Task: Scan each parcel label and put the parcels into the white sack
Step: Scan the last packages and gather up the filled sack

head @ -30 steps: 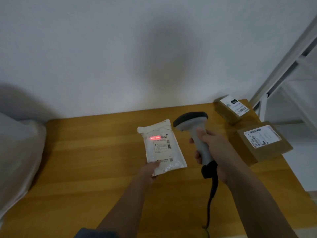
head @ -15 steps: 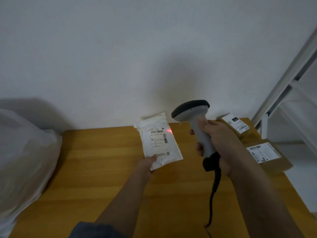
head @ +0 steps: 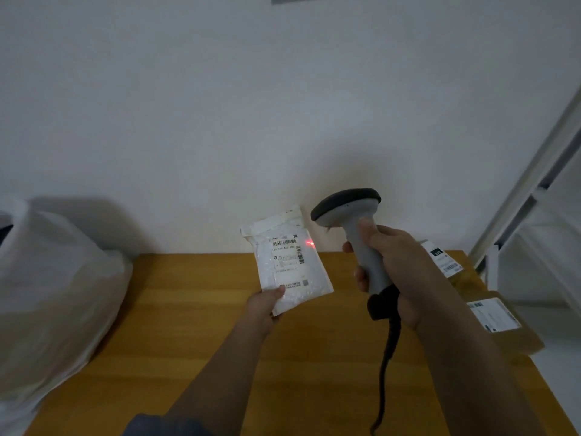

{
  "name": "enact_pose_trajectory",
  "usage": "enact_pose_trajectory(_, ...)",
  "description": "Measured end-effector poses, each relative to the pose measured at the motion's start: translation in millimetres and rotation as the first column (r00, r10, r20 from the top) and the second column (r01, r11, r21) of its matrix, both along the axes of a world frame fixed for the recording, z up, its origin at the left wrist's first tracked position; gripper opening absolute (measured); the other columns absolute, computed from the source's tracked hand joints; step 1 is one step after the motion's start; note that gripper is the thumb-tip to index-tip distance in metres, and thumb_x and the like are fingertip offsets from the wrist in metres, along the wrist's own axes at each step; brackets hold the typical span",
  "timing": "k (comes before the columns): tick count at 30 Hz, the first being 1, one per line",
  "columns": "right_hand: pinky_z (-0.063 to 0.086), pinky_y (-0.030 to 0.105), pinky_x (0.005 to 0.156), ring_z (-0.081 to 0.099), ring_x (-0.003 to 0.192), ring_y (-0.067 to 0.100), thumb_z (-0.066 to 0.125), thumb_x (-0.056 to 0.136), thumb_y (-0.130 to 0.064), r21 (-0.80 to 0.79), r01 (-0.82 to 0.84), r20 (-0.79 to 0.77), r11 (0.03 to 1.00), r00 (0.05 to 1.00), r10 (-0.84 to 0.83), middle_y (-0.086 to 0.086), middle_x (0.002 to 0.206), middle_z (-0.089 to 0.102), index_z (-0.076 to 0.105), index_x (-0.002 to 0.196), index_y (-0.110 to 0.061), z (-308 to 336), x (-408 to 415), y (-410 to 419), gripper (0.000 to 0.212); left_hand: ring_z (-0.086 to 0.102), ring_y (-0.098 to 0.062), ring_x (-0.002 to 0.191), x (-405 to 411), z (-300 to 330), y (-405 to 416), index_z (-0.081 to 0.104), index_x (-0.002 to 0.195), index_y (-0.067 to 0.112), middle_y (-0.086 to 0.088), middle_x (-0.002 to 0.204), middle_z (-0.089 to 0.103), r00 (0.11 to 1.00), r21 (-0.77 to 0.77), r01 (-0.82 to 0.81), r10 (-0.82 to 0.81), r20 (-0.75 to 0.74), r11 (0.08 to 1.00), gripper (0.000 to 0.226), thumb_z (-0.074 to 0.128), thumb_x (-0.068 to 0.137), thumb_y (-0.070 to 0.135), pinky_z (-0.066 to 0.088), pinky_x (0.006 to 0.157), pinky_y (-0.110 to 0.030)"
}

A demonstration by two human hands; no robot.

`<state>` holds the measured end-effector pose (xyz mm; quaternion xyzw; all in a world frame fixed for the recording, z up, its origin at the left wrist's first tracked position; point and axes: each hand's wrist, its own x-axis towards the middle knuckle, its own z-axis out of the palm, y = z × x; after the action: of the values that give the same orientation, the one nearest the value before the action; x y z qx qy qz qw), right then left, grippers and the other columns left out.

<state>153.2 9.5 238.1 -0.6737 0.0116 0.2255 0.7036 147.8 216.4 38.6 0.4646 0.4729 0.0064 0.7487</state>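
Head view — the left hand is holding a white padded parcel by its lower corner, thumb on top and fingers curled under it, pinching the edge. The parcel is lifted off the wooden table, tilted back so its printed label is facing the camera. A red scan dot is glowing at the label's right edge, just beside the barcode.

The right hand is gripping a grey handheld scanner — fingers wrapped tight round the handle, the dark head pointing left toward the parcel. A black cable is hanging down from the handle's base.

At far left a white sack is slumping against the table's edge, well apart from the parcel. At far right two brown boxes are lying on the table: the farther box partly hidden behind the right forearm, the nearer box at the table's right edge. Both are showing white labels; print too small to read.
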Motion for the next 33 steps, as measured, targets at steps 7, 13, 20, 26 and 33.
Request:
enact_pose_trajectory(7,0.044,0.021,0.040,0.052,0.048,0.012,0.051,0.098,-0.038,0.066,-0.067,-0.003,0.996,0.998,0.068,0.012,0.103,0.063,0.057,0.113,-0.011,8.6,-0.8,-1.5,0.032,0.063,-0.026,0.084,-20.7,17.6,4.2,0.058,0.114,0.008,-0.011,0.097,0.067,0.997,-0.006,-0.026,0.026,0.068,1.000,0.027,0.068,0.089,0.005,0.051,0.064,-0.035)
enact_pose_trajectory(13,0.041,0.021,0.040,0.048,0.039,0.010,0.060,0.095,-0.030,0.121,-0.147,-0.067,0.982,0.985,0.156,0.006,0.090,0.067,0.059,0.098,-0.016,-3.6,-4.1,24.0,0.014,0.067,-0.036,0.101,-67.8,30.0,19.8,0.058,0.118,0.003,-0.019,0.113,0.069,0.982,-0.083,-0.080,0.093,0.163,0.993,0.027,0.064,0.092,0.006,0.060,0.065,-0.042)
enact_pose_trajectory(20,0.038,0.025,0.045,0.046,0.043,0.012,0.065,0.089,-0.016,0.099,-0.317,-0.111,0.943,0.938,0.327,0.016,0.092,0.060,0.062,0.098,-0.009,-18.6,-36.8,75.9,0.012,0.067,-0.038,0.097,-150.9,58.5,69.6,0.053,0.122,-0.006,-0.022,0.118,0.063,0.898,-0.006,-0.378,0.368,0.241,0.926,0.032,0.062,0.093,0.003,0.061,0.066,-0.036)
enact_pose_trajectory(26,0.041,0.025,0.045,0.050,0.046,0.010,0.066,0.088,-0.017,0.148,-0.454,-0.032,0.879,0.886,0.463,0.013,0.100,0.066,0.061,0.104,-0.011,-2.3,-77.8,131.3,0.017,0.071,-0.031,0.083,-210.1,122.4,116.6,0.054,0.124,0.007,-0.015,0.114,0.065,0.751,0.251,-0.646,0.541,0.379,0.721,0.030,0.061,0.096,0.012,0.061,0.062,-0.032)
enact_pose_trajectory(33,0.041,0.028,0.050,0.050,0.048,0.012,0.067,0.087,-0.017,0.139,-0.546,0.039,0.826,0.837,0.546,0.015,0.094,0.063,0.061,0.103,-0.010,11.3,-122.8,207.2,0.019,0.068,-0.029,0.101,-273.4,176.7,205.1,0.045,0.137,0.023,-0.005,0.136,0.052,0.513,0.509,-0.842,0.557,0.653,0.179,0.044,0.058,0.096,0.013,0.062,0.069,-0.031)
